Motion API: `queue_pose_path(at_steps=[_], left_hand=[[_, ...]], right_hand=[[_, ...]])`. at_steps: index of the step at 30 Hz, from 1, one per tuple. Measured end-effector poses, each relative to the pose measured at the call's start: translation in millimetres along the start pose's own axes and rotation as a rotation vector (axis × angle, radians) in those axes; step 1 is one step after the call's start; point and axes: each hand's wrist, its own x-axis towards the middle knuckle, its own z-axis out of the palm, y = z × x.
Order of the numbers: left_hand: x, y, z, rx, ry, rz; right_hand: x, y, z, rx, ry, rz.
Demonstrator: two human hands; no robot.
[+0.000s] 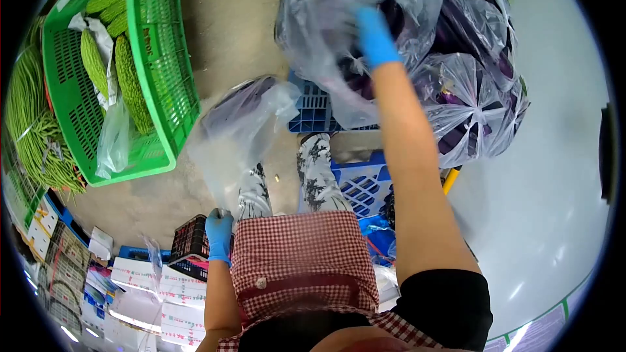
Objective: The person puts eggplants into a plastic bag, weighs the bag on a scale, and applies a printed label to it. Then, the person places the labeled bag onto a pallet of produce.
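My left hand point(220, 231), in a blue glove, is closed on the gathered end of a clear plastic bag point(238, 120). Dark purple vegetables, which look like eggplants, show in the far part of this bag. My right hand point(376, 36), also gloved in blue, reaches into the opening of a large clear bag point(326, 32) of dark purple eggplants. Its fingers are smeared by motion and partly lost against the plastic. Just right of it lie more eggplants in knotted clear bags point(479, 111). A blue crate point(312, 105) stands under the large bag.
At the left stands a green crate point(166, 72) with bitter melons point(132, 85) in it. Long green beans point(36, 117) lie beyond it. A blue-white crate point(362, 186) is near my feet, a black basket point(189, 241) by my left hand, and white boxes point(182, 300) at lower left.
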Motion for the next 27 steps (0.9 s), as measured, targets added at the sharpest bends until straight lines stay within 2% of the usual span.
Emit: queue_pose_path(at_steps=[2, 3, 5, 6, 7, 9, 10, 11, 12, 14, 16, 18, 19, 22, 23, 24, 26, 27], left_hand=[[7.5, -25.8, 10.6, -0.241, -0.083, -0.106], [-5.0, -6.7, 17.3, -0.296, -0.075, -0.132], [6.9, -47.8, 17.8, -0.523, -0.204, -0.301], [12.2, -61.0, 16.5, -0.642, -0.267, -0.383], [2.8, -41.8, 21.6, -0.782, -0.29, -0.457], [6.3, -45.0, 22.2, -0.877, -0.274, -0.55], [6.7, -47.7, 23.7, -0.929, -0.266, -0.601], [3.7, -42.9, 26.9, -0.899, -0.244, -0.519], [-3.2, -29.8, 30.4, -0.866, -0.222, -0.44], [-12.5, -3.8, 30.9, -0.789, -0.178, -0.28], [-13.1, 7.8, 25.7, -0.8, -0.219, -0.189], [-13.6, 22.9, 27.7, -0.897, -0.18, -0.164], [-8.3, 13.3, 29.4, -0.942, -0.211, -0.123], [-6.5, 8.9, 34.6, -0.885, -0.179, -0.163], [-12.7, 21.1, 35.6, -0.941, -0.221, -0.203], [-5.8, -3.2, 37.7, -0.92, -0.195, -0.183], [-8.2, -8.1, 40.9, -0.872, -0.182, -0.132], [-9.0, -6.5, 39.8, -0.841, -0.18, -0.141]], right_hand=[[-15.1, 20.0, 91.3, -0.255, -0.327, -0.327], [56.9, 80.5, 119.2, -0.92, -0.267, -0.762], [21.5, 58.2, 177.7, -0.775, -0.054, -0.798], [19.3, 46.4, 171.6, -0.792, -0.105, -0.674], [16.6, 38.4, 163.2, -0.809, -0.161, -0.554], [4.5, 35.7, 116.2, -0.999, 0.125, -0.804], [21.0, 55.0, 90.7, -0.4, 0.13, -0.76], [45.0, 70.2, 46.4, -0.958, 0.235, -0.834], [32.7, 61.9, 24.7, -0.898, 0.291, -0.428], [61.1, 93.7, -23.0, -0.967, 0.213, -0.422], [84.3, 109.6, -28.3, -0.922, 0.102, -0.413], [97.6, 128.7, -12.5, -0.953, 0.161, -0.331], [103.7, 142.0, 3.6, -1.036, 0.285, -0.264], [94.3, 165.3, 16.2, -0.874, 0.402, -0.13], [49.4, 146.9, 35.1, -0.899, 0.433, -0.109], [22.1, 138.7, 48.2, -0.923, 0.462, -0.08], [32.8, 176.9, 43.9, -1.072, 0.429, -0.252], [47.9, 196.4, 43.3, -1.065, 0.503, -0.404]])
